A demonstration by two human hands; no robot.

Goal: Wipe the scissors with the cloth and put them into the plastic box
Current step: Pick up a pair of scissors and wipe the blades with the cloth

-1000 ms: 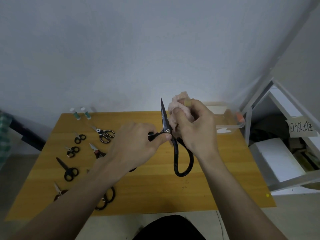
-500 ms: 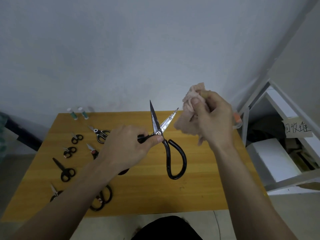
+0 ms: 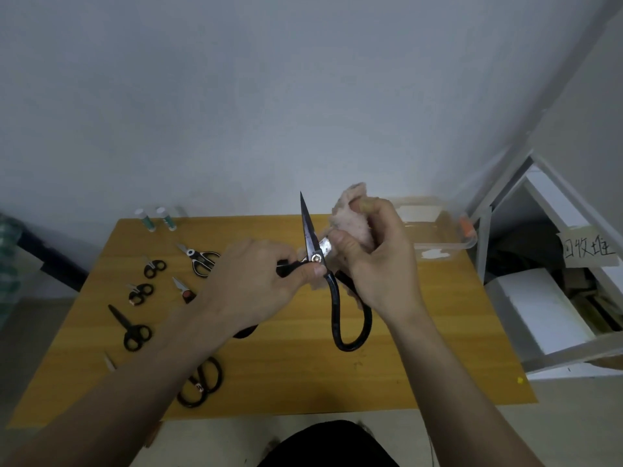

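Note:
Large black scissors [image 3: 333,298] are held open above the wooden table [image 3: 404,365], one blade pointing up. My left hand [image 3: 256,284] grips one handle near the pivot. My right hand [image 3: 377,261] holds a crumpled pink cloth [image 3: 350,214] and pinches it around the other blade, most of which is hidden by cloth and fingers. The clear plastic box [image 3: 438,227] stands at the table's back right, behind my right hand.
Several smaller scissors [image 3: 135,328] lie on the table's left half, with a black pair [image 3: 202,382] near the front. Two small white-and-green tubes [image 3: 158,219] stand at the back left. A white shelf [image 3: 556,298] with a labelled paper stands to the right.
My right hand lifted the cloth off the blade, up and to the right, half a second ago, then came back down and pinched the blade near the pivot. The left hand kept its grip.

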